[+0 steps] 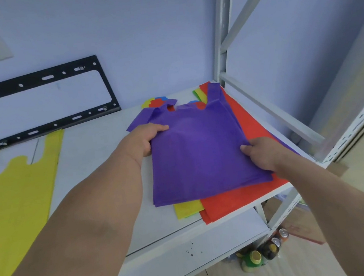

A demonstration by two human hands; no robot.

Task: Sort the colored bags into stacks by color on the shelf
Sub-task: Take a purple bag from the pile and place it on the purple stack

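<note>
A stack of purple bags point(198, 152) lies on the white shelf point(99, 153), on top of a mixed pile with red bags point(231, 203) and a yellow bag point(187, 210) showing beneath. My left hand point(146, 140) grips the purple stack's left edge, thumb on top. My right hand point(264, 152) pinches its right edge. A yellow bag stack point(13, 197) lies flat at the shelf's left. Behind the purple stack, handles of yellow, red, blue and green bags point(155, 102) stick out.
A black metal bracket point(40, 105) leans against the wall at the shelf's back. Grey shelf uprights point(223, 39) and a side rail point(269, 107) stand on the right. Bottles and cans point(265, 252) sit on the floor below.
</note>
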